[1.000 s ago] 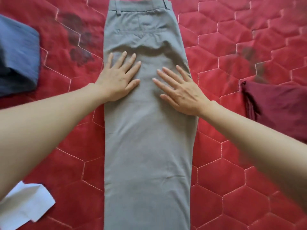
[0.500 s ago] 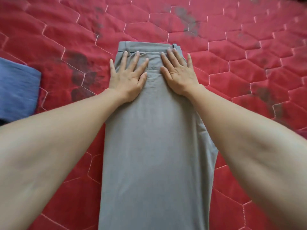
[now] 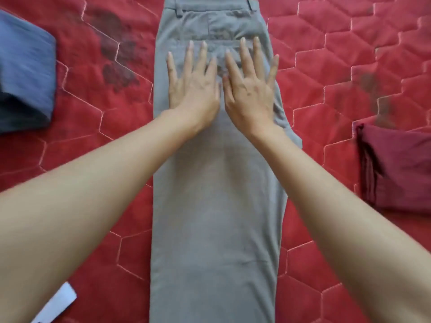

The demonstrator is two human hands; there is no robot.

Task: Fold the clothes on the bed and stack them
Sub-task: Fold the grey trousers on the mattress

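Because it serves as the folding surface, the bed [image 3: 326,66] with its red quilted cover fills the frame. Grey trousers [image 3: 217,206] lie lengthwise down the centre, legs doubled together, waistband at top, ready for cross-folds. Folded blue garment [image 3: 25,73], upper left, and maroon garment [image 3: 396,169], right edge, sit well apart, apparently awaiting stacking. Left hand [image 3: 193,87] and right hand [image 3: 250,89] press flat below the waistband, fingers straight and spread, grasping nothing, probably smoothing creases.
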